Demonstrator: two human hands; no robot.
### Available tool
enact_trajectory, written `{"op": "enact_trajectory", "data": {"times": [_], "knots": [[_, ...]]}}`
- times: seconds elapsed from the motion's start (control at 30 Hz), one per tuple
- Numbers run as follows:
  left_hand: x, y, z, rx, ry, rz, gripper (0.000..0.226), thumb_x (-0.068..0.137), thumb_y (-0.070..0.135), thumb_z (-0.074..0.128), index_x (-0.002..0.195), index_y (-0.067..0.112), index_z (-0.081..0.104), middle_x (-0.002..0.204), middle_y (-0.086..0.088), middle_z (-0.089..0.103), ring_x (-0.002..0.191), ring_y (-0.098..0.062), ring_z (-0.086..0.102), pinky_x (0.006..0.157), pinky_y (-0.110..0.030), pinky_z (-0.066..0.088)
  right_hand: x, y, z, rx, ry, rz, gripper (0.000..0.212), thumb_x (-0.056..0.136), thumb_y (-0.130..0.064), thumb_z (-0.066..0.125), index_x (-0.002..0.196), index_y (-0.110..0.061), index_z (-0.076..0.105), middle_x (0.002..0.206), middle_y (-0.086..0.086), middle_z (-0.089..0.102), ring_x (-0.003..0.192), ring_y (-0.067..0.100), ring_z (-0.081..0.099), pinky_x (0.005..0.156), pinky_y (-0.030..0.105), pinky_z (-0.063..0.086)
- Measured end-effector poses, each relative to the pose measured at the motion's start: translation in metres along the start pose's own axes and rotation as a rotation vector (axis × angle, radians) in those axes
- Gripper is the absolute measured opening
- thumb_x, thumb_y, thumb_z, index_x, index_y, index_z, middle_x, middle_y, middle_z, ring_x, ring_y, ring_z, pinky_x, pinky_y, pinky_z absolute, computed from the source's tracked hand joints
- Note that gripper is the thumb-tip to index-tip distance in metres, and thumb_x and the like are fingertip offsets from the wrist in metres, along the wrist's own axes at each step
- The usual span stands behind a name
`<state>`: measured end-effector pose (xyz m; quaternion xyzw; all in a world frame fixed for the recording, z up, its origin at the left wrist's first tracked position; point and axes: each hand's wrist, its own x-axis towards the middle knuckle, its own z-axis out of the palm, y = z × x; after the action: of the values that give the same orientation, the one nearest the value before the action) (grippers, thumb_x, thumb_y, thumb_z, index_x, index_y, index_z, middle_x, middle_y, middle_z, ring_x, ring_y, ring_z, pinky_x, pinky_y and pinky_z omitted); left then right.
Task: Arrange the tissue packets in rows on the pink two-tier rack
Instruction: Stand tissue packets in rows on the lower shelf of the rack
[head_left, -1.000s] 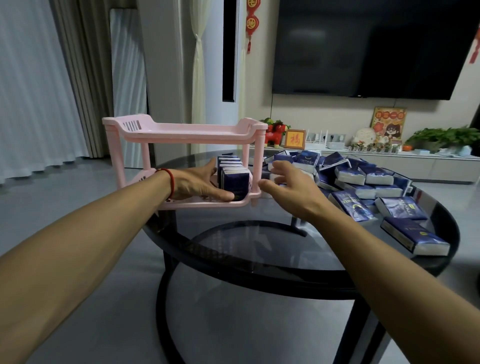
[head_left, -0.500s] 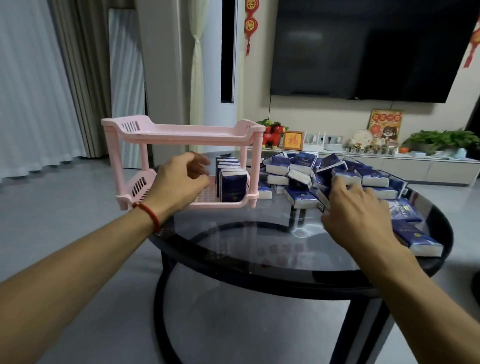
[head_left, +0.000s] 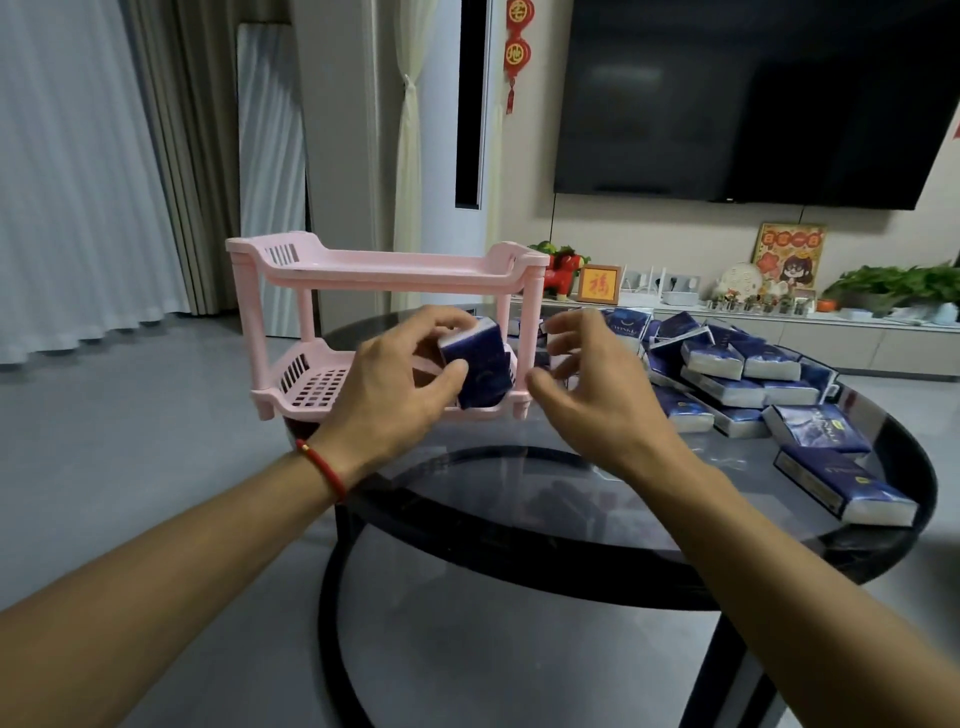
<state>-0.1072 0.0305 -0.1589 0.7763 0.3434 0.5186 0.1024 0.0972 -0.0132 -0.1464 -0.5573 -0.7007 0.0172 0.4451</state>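
Note:
The pink two-tier rack (head_left: 384, 270) stands at the left of the round glass table (head_left: 519, 551); its top tier is bare. My left hand (head_left: 389, 395) grips a dark blue tissue packet (head_left: 480, 366) between thumb and fingers, tilted, right in front of the lower tier's right end. My right hand (head_left: 587, 379) hovers just to the right of that packet with loosely curled fingers and holds nothing. The packets standing in the lower tier are mostly hidden behind my hands. A heap of blue tissue packets (head_left: 737, 364) lies on the table's right half.
Two single packets (head_left: 847, 483) lie near the table's right edge. Behind the table runs a low TV cabinet (head_left: 857, 338) with ornaments and plants under a wall-mounted TV (head_left: 753, 93). Curtains hang at the left over grey floor.
My right hand left the heap and came back toward the rack. My left hand, empty before, now holds a tissue packet in front of the lower tier.

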Motion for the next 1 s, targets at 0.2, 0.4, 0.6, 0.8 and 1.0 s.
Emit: {"op": "enact_trajectory", "data": {"times": [0.2, 0.4, 0.6, 0.8, 1.0], "knots": [[0.006, -0.015, 0.012, 0.156, 0.024, 0.28, 0.044, 0.087, 0.003, 0.077, 0.128, 0.016, 0.07, 0.125, 0.001, 0.072, 0.113, -0.014, 0.068, 0.099, -0.031, 0.055, 0.029, 0.013, 0.009, 0.172, -0.157, 0.244, 0.04, 0.089, -0.022, 0.07, 0.126, -0.015, 0.058, 0.109, -0.005, 0.068, 0.102, 0.014, 0.066, 0.092, 0.038, 0.055], [0.016, -0.024, 0.015, 0.196, -0.001, 0.314, 0.041, 0.086, -0.002, 0.073, 0.124, 0.013, 0.073, 0.118, -0.001, 0.073, 0.109, -0.015, 0.067, 0.101, -0.027, 0.051, 0.032, 0.012, 0.027, 0.439, -0.148, 0.308, 0.03, 0.088, -0.008, 0.068, 0.117, -0.014, 0.062, 0.103, 0.01, 0.073, 0.096, 0.027, 0.072, 0.074, 0.032, 0.058], [0.018, -0.036, 0.017, 0.173, -0.005, 0.091, 0.037, 0.087, 0.009, 0.076, 0.122, 0.022, 0.076, 0.112, -0.004, 0.063, 0.1, -0.018, 0.064, 0.095, -0.021, 0.05, 0.027, 0.019, 0.032, 0.449, -0.164, 0.272, 0.036, 0.086, -0.003, 0.07, 0.119, -0.013, 0.06, 0.108, 0.008, 0.073, 0.101, 0.024, 0.071, 0.083, 0.037, 0.061], [0.027, -0.044, 0.014, 0.093, -0.154, -0.098, 0.039, 0.09, 0.015, 0.077, 0.126, 0.03, 0.073, 0.128, 0.002, 0.054, 0.115, -0.011, 0.057, 0.102, -0.012, 0.042, 0.025, 0.023, 0.035, 0.412, -0.177, 0.253, 0.038, 0.086, -0.013, 0.075, 0.12, -0.018, 0.059, 0.108, -0.004, 0.071, 0.101, 0.012, 0.067, 0.085, 0.03, 0.056], [0.035, -0.042, 0.007, -0.317, -0.354, -0.236, 0.043, 0.092, 0.001, 0.073, 0.124, 0.03, 0.071, 0.127, 0.026, 0.06, 0.116, -0.004, 0.065, 0.088, -0.026, 0.061, 0.028, 0.032, 0.038, 0.493, -0.191, 0.288, 0.041, 0.085, -0.009, 0.076, 0.123, -0.015, 0.06, 0.108, -0.003, 0.074, 0.101, 0.016, 0.072, 0.086, 0.033, 0.06]]}}
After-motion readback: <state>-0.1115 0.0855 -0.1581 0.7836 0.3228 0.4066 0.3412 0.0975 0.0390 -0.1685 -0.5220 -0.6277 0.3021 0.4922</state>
